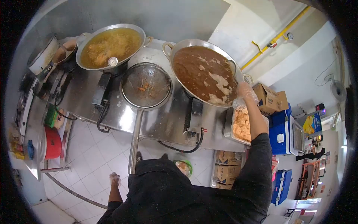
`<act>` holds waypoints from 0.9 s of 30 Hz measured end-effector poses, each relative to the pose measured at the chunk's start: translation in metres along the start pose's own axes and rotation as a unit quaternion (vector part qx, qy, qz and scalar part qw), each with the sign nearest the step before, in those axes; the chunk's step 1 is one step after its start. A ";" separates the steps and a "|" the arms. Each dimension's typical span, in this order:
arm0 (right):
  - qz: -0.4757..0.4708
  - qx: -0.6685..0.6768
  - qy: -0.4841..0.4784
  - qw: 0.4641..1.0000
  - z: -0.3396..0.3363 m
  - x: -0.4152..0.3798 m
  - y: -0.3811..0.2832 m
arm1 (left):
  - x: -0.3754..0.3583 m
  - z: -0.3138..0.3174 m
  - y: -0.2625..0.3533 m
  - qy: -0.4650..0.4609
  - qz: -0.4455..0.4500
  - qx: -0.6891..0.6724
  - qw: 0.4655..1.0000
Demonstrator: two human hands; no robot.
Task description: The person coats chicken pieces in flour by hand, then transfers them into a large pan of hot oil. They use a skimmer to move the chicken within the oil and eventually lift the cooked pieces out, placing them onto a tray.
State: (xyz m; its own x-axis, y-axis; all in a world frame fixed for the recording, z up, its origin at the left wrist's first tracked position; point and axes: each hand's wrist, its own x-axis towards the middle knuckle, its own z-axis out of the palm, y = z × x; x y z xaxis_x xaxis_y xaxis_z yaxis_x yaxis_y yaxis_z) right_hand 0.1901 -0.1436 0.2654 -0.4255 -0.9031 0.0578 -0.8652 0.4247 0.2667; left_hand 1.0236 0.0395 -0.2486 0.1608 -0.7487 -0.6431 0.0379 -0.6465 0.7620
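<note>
My right hand [246, 94], in a clear plastic glove, reaches over the right rim of a wide wok [178, 76] of brown bubbling oil. Pale pieces float in the oil close by its fingers, whose grip I cannot tell. Just below that hand stands a metal tray [228, 125] of raw battered pieces [242, 125], partly hidden by my forearm. My left hand [115, 179], gloved too, hangs low at my side over the tiled floor, fingers loosely apart with nothing seen in them. Between the woks, a long-handled mesh strainer [146, 85] with a few fried crumbs rests on a round vessel.
A second wok [140, 31] at the left holds yellow oil, frying food and a dial thermometer [113, 61]. Its neighbours are blackened pots [67, 56]. Cardboard boxes [269, 99] and a blue cooler [279, 130] stand right; a green-rimmed basin [190, 167] sits on the floor.
</note>
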 end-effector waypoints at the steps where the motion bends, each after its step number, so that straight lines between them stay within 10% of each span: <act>1: 0.046 0.031 0.001 0.998 0.015 0.010 -0.003 | -0.023 0.012 0.018 0.041 -0.049 0.064 0.996; 4: 0.010 0.048 -0.051 0.997 0.004 0.019 -0.028 | -0.037 0.000 0.001 -0.046 0.101 0.124 0.986; 10: -0.303 -0.309 -0.138 0.891 0.036 0.060 -0.057 | -0.053 0.003 -0.004 -0.044 -0.011 0.063 0.997; 13: -0.224 0.091 -0.067 0.968 0.058 0.059 -0.062 | -0.055 0.005 -0.002 -0.038 -0.034 0.045 0.998; 18: 0.005 0.452 -0.168 0.876 0.005 0.026 -0.101 | -0.047 0.004 -0.003 -0.073 0.050 -0.087 0.992; 22: 0.044 0.562 -0.152 0.812 -0.018 0.002 -0.115 | -0.026 -0.014 -0.023 -0.130 0.183 0.003 0.974; 27: 0.113 0.579 -0.184 0.786 -0.042 -0.025 -0.121 | -0.019 -0.008 -0.005 -0.033 -0.059 -0.080 0.995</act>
State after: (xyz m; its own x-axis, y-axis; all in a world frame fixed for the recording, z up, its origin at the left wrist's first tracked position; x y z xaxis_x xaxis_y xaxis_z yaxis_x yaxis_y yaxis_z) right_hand 0.3167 -0.1755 0.2720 -0.4664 -0.8073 -0.3615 -0.3279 0.5374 -0.7770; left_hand 1.0288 0.0579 -0.2398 0.0804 -0.6812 -0.7277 0.2094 -0.7022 0.6805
